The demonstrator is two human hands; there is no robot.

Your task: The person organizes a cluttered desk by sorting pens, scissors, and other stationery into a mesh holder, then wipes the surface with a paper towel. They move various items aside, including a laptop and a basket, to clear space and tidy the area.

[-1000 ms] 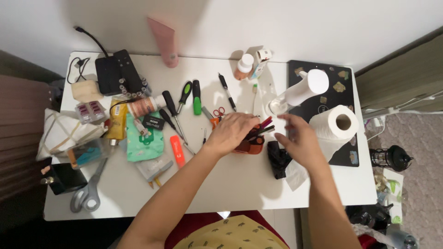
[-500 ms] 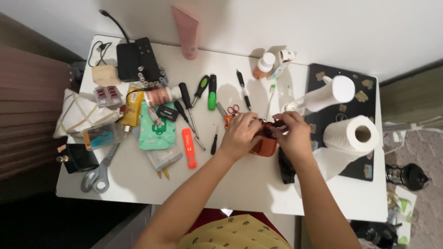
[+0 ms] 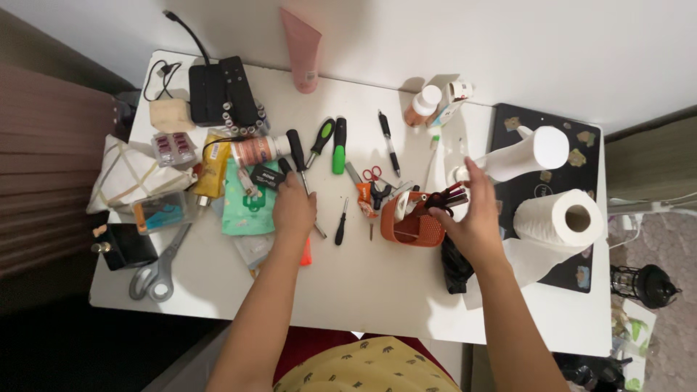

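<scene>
My left hand lies palm down on the white table, over an orange marker of which only the end shows. Its fingertips reach a black-handled screwdriver and a small black tag. Whether it grips anything is hidden. My right hand is to the right of an orange perforated holder, fingers spread and pointing up. Its thumb is beside red and black pens that stick out of the holder.
A white bottle and a paper towel roll lie on a black mat at the right. Also on the table: green marker, small screwdriver, small red scissors, large grey scissors, pink tube, black charger block.
My left hand has left the orange holder and moved left onto the orange marker. My right hand has opened beside the holder. The view has shifted.
</scene>
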